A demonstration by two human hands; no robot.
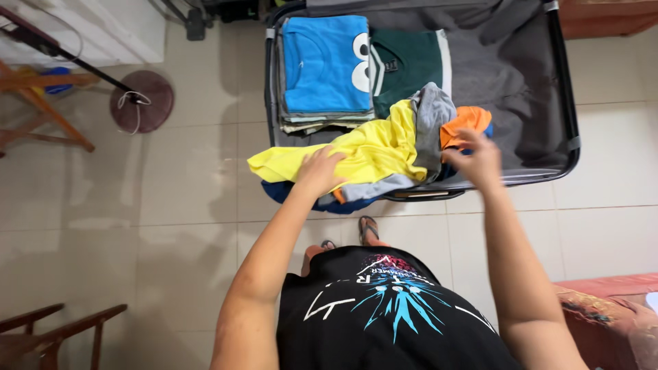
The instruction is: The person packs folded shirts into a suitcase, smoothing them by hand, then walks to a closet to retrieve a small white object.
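An open dark suitcase (562, 103) lies on the tiled floor in front of me. A stack of folded shirts with a blue one (322, 62) on top fills its left side, and a folded green shirt (408, 65) lies beside it. A loose heap hangs over the near rim: a yellow garment (373, 147), a grey one (432, 109), an orange one (466, 120). My left hand (320, 171) presses on the yellow garment, fingers spread. My right hand (476, 161) reaches at the orange garment, blurred.
A round fan base (142, 101) with a pole stands at the left. Wooden frame legs (41, 103) are far left, a wooden chair (48, 336) at bottom left. A reddish cushion (610, 312) sits at bottom right.
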